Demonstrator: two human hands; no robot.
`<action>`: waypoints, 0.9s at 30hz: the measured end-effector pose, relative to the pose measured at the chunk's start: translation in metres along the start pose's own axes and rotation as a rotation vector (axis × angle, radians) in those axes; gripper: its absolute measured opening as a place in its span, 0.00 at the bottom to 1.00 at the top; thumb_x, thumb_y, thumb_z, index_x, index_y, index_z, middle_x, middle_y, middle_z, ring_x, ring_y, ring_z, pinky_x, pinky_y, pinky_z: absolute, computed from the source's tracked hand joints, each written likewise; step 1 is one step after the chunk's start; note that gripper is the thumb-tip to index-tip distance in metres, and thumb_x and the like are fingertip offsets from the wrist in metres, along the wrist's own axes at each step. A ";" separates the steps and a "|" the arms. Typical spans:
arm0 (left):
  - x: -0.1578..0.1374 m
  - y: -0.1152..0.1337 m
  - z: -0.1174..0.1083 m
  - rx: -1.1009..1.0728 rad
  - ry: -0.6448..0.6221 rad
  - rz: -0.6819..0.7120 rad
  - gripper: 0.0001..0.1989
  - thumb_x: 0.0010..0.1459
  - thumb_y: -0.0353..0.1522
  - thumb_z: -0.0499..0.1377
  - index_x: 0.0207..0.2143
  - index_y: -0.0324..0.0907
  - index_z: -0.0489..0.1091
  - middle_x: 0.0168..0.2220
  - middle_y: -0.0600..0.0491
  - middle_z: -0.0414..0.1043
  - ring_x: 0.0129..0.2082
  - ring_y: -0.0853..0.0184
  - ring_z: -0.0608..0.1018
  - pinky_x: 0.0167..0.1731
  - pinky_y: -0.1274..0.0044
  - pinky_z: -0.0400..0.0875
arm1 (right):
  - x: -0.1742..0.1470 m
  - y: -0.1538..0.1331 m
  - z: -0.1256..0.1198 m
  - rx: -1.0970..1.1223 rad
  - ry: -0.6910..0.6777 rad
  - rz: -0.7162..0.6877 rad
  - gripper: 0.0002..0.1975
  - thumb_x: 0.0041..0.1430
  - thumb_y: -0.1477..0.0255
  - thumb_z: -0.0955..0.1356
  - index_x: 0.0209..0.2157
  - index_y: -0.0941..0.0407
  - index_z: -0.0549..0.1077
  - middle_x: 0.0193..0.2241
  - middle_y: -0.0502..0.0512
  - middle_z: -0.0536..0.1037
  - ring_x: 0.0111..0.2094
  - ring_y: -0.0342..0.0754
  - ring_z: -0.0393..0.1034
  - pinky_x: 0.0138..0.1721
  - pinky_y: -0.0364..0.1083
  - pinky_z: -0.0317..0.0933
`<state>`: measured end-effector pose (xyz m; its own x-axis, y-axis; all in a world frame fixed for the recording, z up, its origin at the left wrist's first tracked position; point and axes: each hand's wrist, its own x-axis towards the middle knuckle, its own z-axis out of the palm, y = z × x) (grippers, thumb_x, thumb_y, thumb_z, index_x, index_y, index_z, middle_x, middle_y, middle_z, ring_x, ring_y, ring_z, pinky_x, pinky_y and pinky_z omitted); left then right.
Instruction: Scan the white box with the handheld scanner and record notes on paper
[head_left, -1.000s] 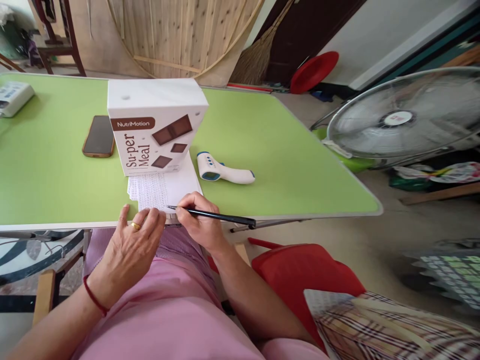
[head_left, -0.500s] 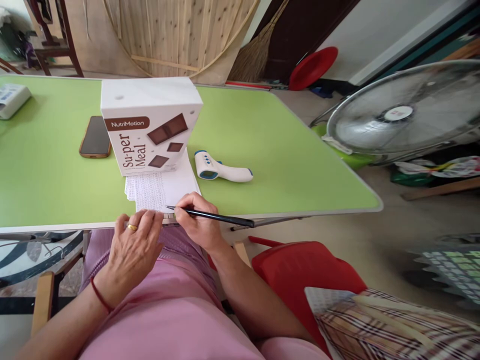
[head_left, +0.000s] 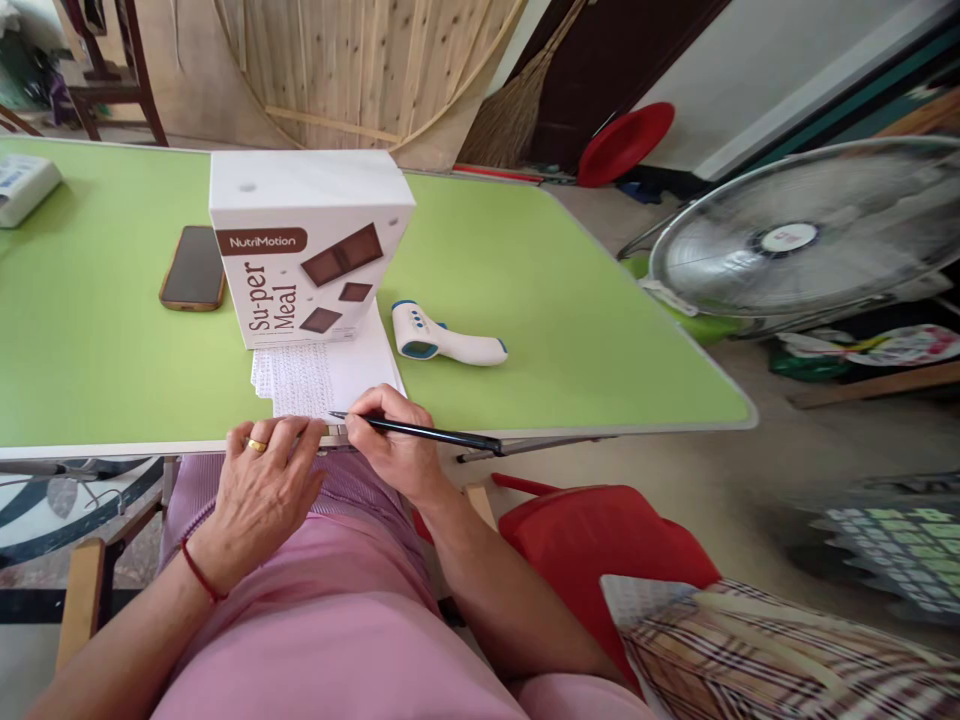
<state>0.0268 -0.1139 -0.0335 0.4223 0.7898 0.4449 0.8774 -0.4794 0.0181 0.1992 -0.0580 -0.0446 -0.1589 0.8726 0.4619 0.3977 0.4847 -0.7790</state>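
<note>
My right hand [head_left: 396,440] pinches a black pen [head_left: 435,432], its tip at the handwritten lines on the white paper sheets [head_left: 300,378]. The pen slants, with its back end out over the table's front edge. My left hand [head_left: 266,475], wearing a gold ring, rests with its fingers laid over the front edge at the paper's lower left corner. A white NutriMotion box [head_left: 300,260] stands upright on the far part of the sheets. Just right of them lies a white and blue infrared thermometer [head_left: 446,340].
A phone [head_left: 193,268] lies left of the box on the green table [head_left: 600,350], and a white device [head_left: 22,190] sits at the far left. To the right stand a large fan [head_left: 795,235] and a red chair [head_left: 600,540] with a plaid bag [head_left: 742,650].
The view has shifted slightly, so the box appears a little further right. The pen's tip sits slightly further left on the paper; both hands keep nearly the same pose.
</note>
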 end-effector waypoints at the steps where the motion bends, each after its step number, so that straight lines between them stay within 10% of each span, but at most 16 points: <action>1: 0.000 0.000 0.000 0.004 0.006 0.002 0.14 0.59 0.28 0.58 0.49 0.40 0.71 0.43 0.47 0.73 0.40 0.58 0.71 0.40 0.66 0.61 | 0.000 0.000 0.000 -0.005 0.001 0.002 0.06 0.53 0.73 0.65 0.23 0.52 0.65 0.17 0.44 0.68 0.19 0.41 0.61 0.23 0.41 0.59; 27: 0.002 0.000 -0.001 0.009 0.013 0.001 0.15 0.57 0.27 0.61 0.48 0.40 0.71 0.42 0.49 0.74 0.38 0.58 0.70 0.38 0.67 0.59 | 0.002 -0.001 -0.004 -0.018 -0.008 -0.047 0.07 0.54 0.74 0.65 0.23 0.53 0.64 0.17 0.43 0.67 0.18 0.39 0.60 0.22 0.40 0.57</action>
<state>0.0274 -0.1132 -0.0316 0.4207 0.7841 0.4562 0.8789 -0.4770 0.0093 0.2021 -0.0573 -0.0417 -0.1856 0.8491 0.4945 0.4056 0.5246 -0.7486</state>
